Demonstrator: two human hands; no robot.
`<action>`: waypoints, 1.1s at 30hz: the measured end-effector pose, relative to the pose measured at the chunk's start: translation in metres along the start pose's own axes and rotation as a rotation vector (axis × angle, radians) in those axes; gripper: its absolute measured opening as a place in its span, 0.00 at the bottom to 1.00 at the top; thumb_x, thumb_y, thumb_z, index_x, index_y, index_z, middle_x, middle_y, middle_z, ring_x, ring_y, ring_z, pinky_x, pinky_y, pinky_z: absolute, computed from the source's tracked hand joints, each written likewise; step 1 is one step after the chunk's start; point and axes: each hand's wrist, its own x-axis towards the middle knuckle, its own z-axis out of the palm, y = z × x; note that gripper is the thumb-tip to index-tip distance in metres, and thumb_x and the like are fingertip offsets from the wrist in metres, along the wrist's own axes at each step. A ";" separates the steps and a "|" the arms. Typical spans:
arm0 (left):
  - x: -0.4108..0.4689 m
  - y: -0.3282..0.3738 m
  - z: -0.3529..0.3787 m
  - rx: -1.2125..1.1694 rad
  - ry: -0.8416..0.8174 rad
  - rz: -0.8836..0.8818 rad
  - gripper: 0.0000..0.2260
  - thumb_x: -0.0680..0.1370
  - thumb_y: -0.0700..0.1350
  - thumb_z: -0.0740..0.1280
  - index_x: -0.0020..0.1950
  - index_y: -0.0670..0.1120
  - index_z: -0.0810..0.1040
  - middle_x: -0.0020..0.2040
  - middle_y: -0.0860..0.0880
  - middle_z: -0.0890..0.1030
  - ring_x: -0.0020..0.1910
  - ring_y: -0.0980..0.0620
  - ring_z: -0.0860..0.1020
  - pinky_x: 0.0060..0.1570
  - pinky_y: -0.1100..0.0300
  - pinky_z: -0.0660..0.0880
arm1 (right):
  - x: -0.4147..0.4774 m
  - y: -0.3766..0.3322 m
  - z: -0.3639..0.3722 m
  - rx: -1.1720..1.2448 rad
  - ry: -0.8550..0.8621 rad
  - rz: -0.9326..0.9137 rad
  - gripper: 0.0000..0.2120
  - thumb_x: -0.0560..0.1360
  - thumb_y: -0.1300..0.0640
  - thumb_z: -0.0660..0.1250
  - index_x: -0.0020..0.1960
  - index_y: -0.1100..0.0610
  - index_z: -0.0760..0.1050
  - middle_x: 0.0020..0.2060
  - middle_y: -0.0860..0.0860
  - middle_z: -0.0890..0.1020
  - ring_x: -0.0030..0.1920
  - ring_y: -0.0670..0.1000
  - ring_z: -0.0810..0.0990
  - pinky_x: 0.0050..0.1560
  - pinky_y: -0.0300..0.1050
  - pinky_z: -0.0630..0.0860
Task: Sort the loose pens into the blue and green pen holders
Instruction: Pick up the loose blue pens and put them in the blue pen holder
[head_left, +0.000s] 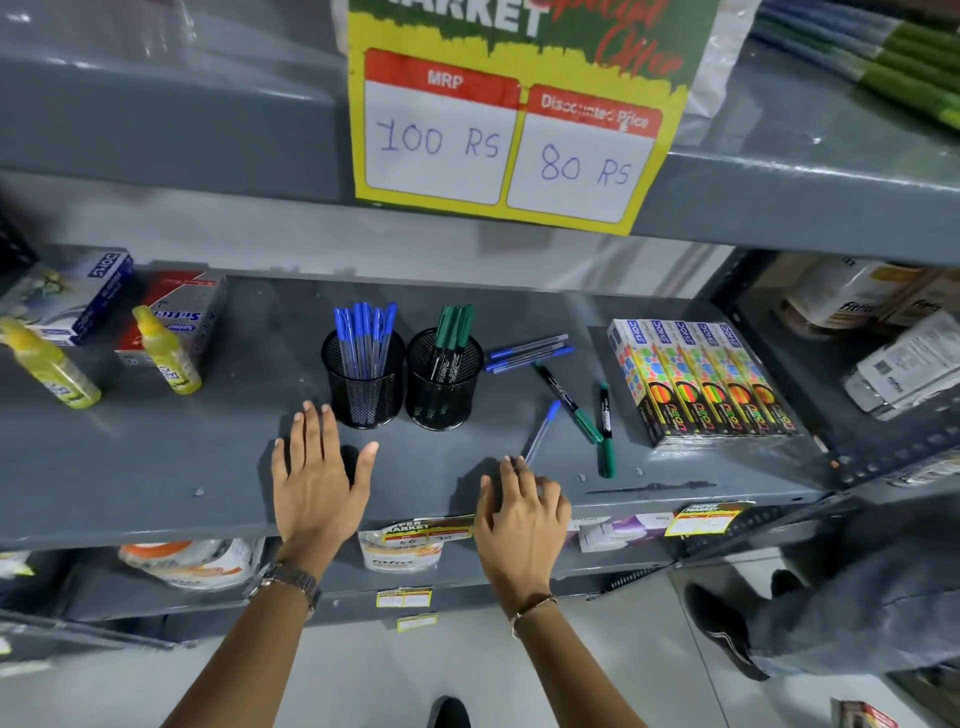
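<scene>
Two black mesh holders stand on the grey shelf (156, 467): the left holder (363, 384) has several blue pens, the right holder (444, 387) has several green pens. Loose on the shelf to the right lie three blue pens (530, 352) side by side, one blue pen (540, 431) near my right fingertips, and two green pens (571, 404) (605, 431). My left hand (314, 480) rests flat and open in front of the left holder. My right hand (519, 506) lies at the shelf's front edge, fingertips touching the end of the single blue pen, holding nothing.
Neon pen boxes (701, 382) stand at the right of the shelf. Two yellow bottles (166, 351) (49, 364) and boxes (176, 317) sit at the left. A price sign (509, 140) hangs from the shelf above. A person's legs (810, 613) stand at the lower right.
</scene>
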 end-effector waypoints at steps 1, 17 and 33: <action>0.000 0.000 0.000 -0.003 -0.001 0.002 0.34 0.77 0.62 0.44 0.74 0.38 0.58 0.74 0.38 0.62 0.73 0.41 0.58 0.70 0.43 0.54 | 0.004 0.001 -0.003 0.008 0.035 0.016 0.17 0.74 0.47 0.57 0.55 0.54 0.77 0.51 0.52 0.83 0.44 0.57 0.76 0.42 0.49 0.72; 0.004 -0.001 0.003 0.068 -0.048 0.000 0.37 0.76 0.65 0.38 0.75 0.42 0.56 0.75 0.43 0.60 0.74 0.45 0.55 0.70 0.43 0.51 | 0.096 -0.005 0.027 0.050 -0.040 0.348 0.16 0.73 0.53 0.68 0.50 0.68 0.75 0.47 0.67 0.78 0.50 0.65 0.74 0.46 0.56 0.68; 0.003 -0.001 0.002 0.069 -0.062 0.013 0.37 0.76 0.64 0.39 0.73 0.40 0.61 0.74 0.41 0.63 0.73 0.44 0.58 0.70 0.43 0.52 | 0.080 -0.047 -0.036 0.481 0.365 0.352 0.06 0.71 0.53 0.70 0.46 0.53 0.78 0.35 0.51 0.83 0.41 0.53 0.72 0.40 0.43 0.57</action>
